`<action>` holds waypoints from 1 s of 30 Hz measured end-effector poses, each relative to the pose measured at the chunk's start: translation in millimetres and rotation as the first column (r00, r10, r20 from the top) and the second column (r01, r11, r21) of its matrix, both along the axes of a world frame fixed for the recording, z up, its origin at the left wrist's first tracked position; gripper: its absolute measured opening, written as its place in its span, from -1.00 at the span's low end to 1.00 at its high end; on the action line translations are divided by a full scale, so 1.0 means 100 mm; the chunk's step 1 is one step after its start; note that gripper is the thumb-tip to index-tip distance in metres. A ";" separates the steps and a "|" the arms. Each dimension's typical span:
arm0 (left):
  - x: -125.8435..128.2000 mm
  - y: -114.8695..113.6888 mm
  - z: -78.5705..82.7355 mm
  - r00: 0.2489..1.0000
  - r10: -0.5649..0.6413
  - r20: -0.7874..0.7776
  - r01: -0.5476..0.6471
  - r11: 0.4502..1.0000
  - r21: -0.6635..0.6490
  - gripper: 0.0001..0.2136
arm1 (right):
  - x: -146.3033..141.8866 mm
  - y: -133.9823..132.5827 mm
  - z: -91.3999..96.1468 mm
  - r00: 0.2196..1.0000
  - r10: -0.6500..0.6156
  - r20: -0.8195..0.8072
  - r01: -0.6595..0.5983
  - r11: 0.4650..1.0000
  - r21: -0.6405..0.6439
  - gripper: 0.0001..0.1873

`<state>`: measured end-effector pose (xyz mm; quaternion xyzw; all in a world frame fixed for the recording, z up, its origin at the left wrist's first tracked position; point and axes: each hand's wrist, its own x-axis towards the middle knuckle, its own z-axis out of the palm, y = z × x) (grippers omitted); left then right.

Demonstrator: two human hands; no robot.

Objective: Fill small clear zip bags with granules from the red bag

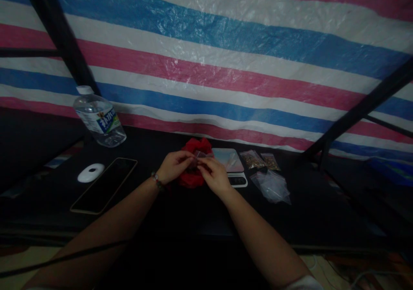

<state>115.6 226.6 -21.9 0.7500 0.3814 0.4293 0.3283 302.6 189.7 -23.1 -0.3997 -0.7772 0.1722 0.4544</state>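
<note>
My left hand [174, 166] and my right hand [215, 174] meet over a red cloth or bag [193, 146] in the middle of the black table [155, 221]. Both pinch a small clear plastic bag [201, 154] between their fingertips. What the little bag holds is too small to make out. A small digital scale [230, 161] with a pinkish platform lies just right of my hands.
Two small filled clear bags [258, 158] and a heap of empty clear bags [272, 186] lie right of the scale. A phone [105, 184], a white oval object [90, 172] and a water bottle [98, 118] stand on the left. A striped tarp [226, 44] hangs behind.
</note>
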 end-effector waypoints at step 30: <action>0.02 0.03 -0.08 0.977 -0.175 -0.122 0.166 0.983 -0.082 -0.81 | -0.03 0.01 -0.09 0.995 -0.041 0.088 0.049 0.994 -0.101 -0.69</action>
